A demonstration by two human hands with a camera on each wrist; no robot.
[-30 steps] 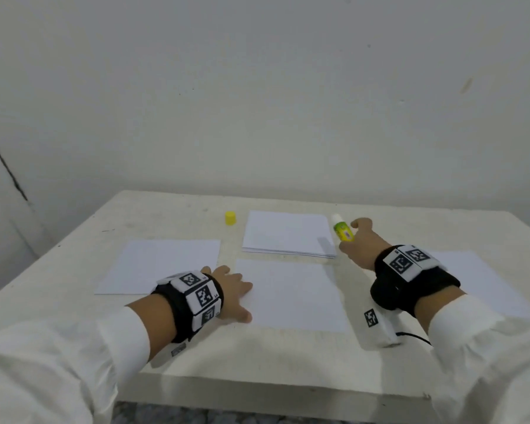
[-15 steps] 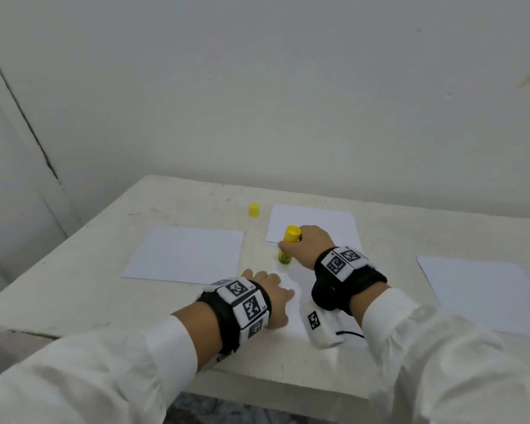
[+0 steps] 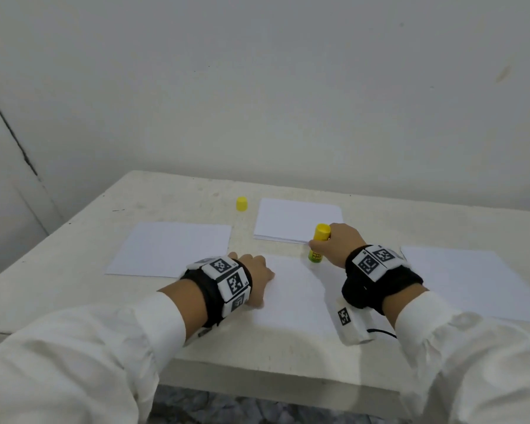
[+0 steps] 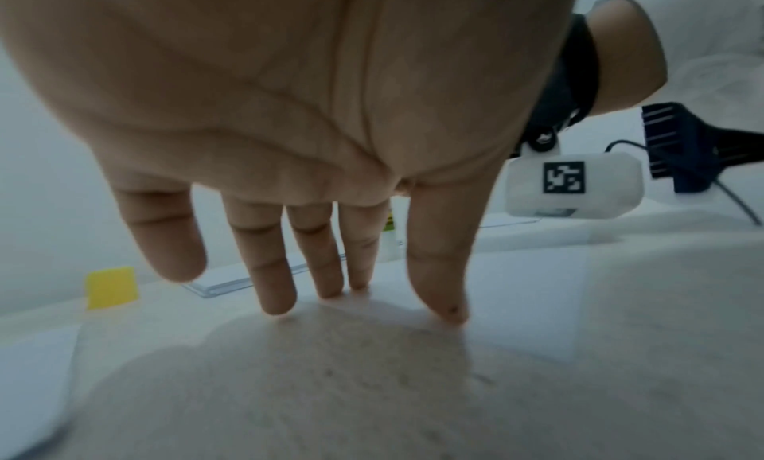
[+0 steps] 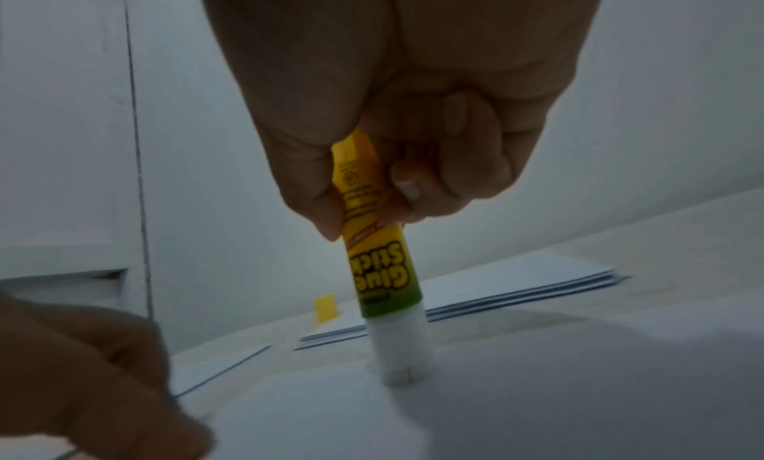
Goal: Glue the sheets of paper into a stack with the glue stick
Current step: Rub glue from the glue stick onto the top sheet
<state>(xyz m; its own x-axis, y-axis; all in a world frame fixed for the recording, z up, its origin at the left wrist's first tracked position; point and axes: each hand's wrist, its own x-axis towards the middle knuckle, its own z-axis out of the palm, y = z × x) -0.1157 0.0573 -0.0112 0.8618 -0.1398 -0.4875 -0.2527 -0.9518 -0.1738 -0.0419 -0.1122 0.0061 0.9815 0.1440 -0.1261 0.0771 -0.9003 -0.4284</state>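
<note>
My right hand grips a yellow and green glue stick upright, tip down. In the right wrist view the glue stick has its white tip pressed on the near sheet. That white sheet lies in front of me. My left hand rests on the sheet's left edge, fingers straight, tips touching the surface. A stack of sheets lies just behind the glue stick. The yellow cap stands left of the stack.
One single sheet lies at the left, another at the right. The pale table meets a white wall at its back. Its front edge runs just below my forearms.
My right hand swung the glue stick from beside the stack, tip up, to upright with its tip down on the near sheet. The left hand stayed on the sheet's left edge.
</note>
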